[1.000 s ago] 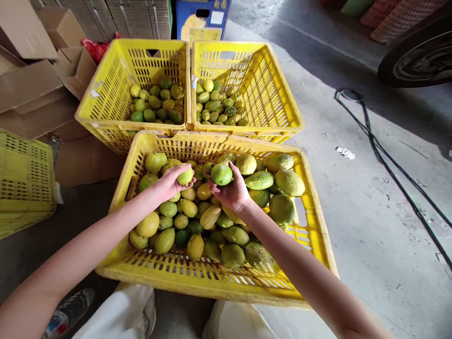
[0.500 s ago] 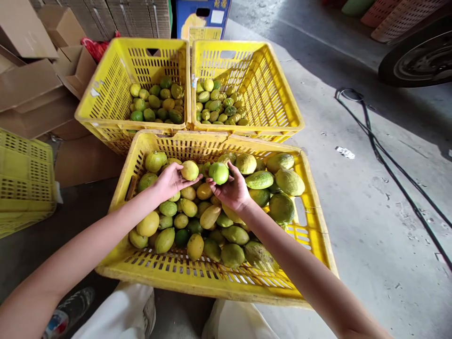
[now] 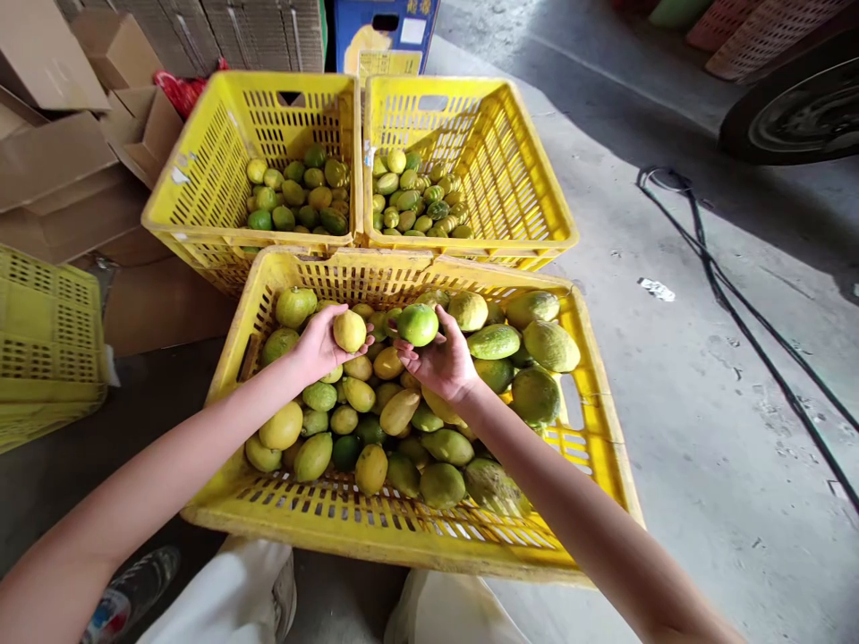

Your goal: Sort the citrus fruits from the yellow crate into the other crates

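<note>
Count: 4 crates total. 3 w/ fruit: front crate point(image 3: 376, 543), back L crate point(image 3: 248, 238), back R crate point(image 3: 530, 179); the 4th, side crate point(image 3: 46, 340), is cut off at L edge, contents can't tell. 2 fruits in hands, 1 each: yellow fruit point(image 3: 350, 331) & green fruit point(image 3: 417, 325). Fruit pile point(image 3: 401, 411) in front crate = dozens, yellow to dark green, too overlapped for an exact no.; same for smaller fruit in both back crates. Also 1 blue box point(image 3: 386, 40) behind, 1 tyre point(image 3: 744, 125) upper R, 1 bottle point(image 3: 131, 590) on the floor, lower L, partly hidden by the arm.

Pose: both arms bare, reaching fwd over front crate; L forearm slants in from lower L, R from lower R. Hands nearly meet above the pile, toward crate's far side, small gap b/w them.

Hands: L hand point(image 3: 320, 344) half-curled, yellow fruit resting in it, thumb behind/above, fingertips showing past the fruit's R side. R hand point(image 3: 443, 362) cupped, approx. half-curled, green fruit held b/w thumb on R & fingers on L/underneath. Both fruits up off the pile, apart from each other, tops uncovered.
</note>
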`<state>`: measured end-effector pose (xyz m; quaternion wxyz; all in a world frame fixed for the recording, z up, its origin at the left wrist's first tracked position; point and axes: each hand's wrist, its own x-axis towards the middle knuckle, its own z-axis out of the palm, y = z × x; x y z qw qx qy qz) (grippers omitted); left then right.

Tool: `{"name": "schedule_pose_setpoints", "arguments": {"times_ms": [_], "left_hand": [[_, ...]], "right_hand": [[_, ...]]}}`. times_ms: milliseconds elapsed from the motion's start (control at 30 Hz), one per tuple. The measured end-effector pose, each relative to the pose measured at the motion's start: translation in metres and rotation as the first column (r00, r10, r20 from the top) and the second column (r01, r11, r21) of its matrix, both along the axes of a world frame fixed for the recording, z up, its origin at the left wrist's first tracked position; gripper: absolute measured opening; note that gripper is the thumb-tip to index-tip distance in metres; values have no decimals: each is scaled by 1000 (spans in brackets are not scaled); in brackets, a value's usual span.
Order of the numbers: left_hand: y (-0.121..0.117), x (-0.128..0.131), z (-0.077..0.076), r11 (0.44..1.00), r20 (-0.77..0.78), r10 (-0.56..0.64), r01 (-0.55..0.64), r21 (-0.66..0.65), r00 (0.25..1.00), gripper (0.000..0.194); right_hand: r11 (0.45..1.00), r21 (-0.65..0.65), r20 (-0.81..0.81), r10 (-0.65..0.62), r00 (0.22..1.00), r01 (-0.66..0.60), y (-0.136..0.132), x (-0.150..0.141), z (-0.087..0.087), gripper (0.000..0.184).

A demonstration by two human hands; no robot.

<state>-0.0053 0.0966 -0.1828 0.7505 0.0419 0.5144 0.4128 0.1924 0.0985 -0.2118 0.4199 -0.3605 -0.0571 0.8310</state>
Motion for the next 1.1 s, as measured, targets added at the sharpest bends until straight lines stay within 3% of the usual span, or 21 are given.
{"name": "schedule_pose_setpoints", "arguments": {"times_ms": [233, 433, 600, 767, 967, 1100], "left_hand": [[0, 2, -4, 996, 55, 78, -80, 30, 995, 11], [-3, 3, -4, 989, -61, -67, 74, 124, 996, 6], [-1, 0, -1, 996, -29, -30, 32, 83, 999, 9], [0, 1, 6, 999, 57, 51, -51, -2, 997, 26], [-2, 2, 3, 994, 26, -54, 51, 94, 998, 10], [-2, 0, 3, 994, -13, -21, 22, 104, 1000, 8]], "right_hand": [[999, 42, 6, 9, 1000, -10, 0, 2, -3, 33], [999, 31, 17, -28, 999, 28, 2, 1, -7, 33], [999, 27, -18, -18, 1000, 18, 2, 1, -5, 34], [997, -68, -73, -36, 997, 31, 2, 1, -2, 38], [998, -66, -162, -32, 986, 22, 3, 6, -4, 40], [998, -60, -124, 2, 992, -10, 3, 4, -1, 38]]}}
